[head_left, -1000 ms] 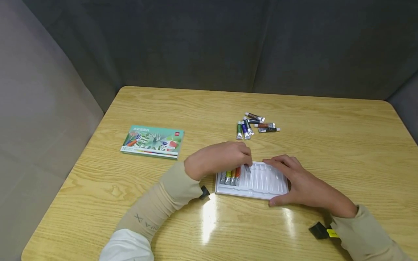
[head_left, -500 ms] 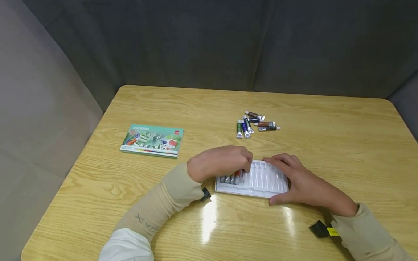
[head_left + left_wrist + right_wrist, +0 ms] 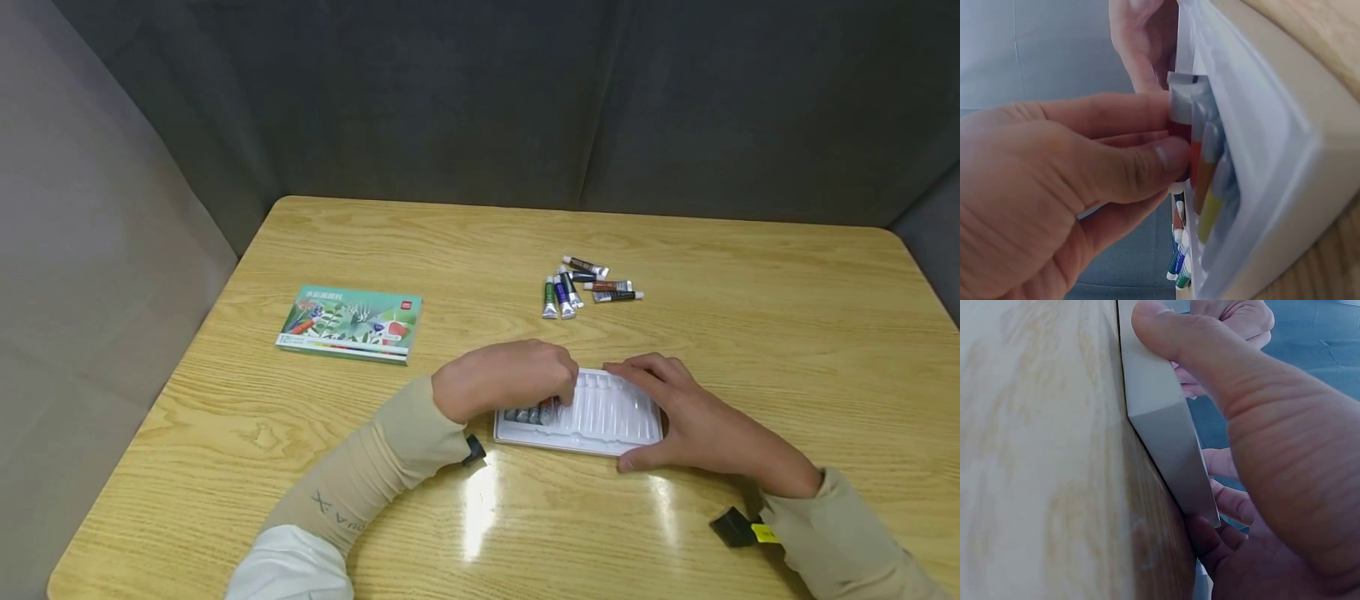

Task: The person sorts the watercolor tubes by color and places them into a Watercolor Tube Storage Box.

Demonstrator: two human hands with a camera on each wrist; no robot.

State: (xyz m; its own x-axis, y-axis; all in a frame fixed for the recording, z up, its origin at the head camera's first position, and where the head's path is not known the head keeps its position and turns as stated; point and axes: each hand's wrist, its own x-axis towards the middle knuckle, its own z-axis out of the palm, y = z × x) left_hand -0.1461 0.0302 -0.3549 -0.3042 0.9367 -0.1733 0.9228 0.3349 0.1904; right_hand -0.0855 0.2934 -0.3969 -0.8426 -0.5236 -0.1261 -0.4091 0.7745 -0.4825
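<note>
My left hand is over the left half of a white plastic tray. Between thumb and fingers it pinches a dark red paint tube with a silver crimped end, seen in the left wrist view. That tube sits right beside an orange-red tube, with an orange and a yellow tube further along the row. From above, my knuckles cover most of these tubes. My right hand grips the tray's right end, thumb on the near side and fingers round the far side.
Several loose paint tubes, among them a green one and a brown one, lie behind the tray. A flat green paint box with a floral print rests to the left on the wooden table.
My left hand has moved slightly nearer along the tray, lowering the dark red tube beside the others in the row. The right hand stays at the tray's end.
</note>
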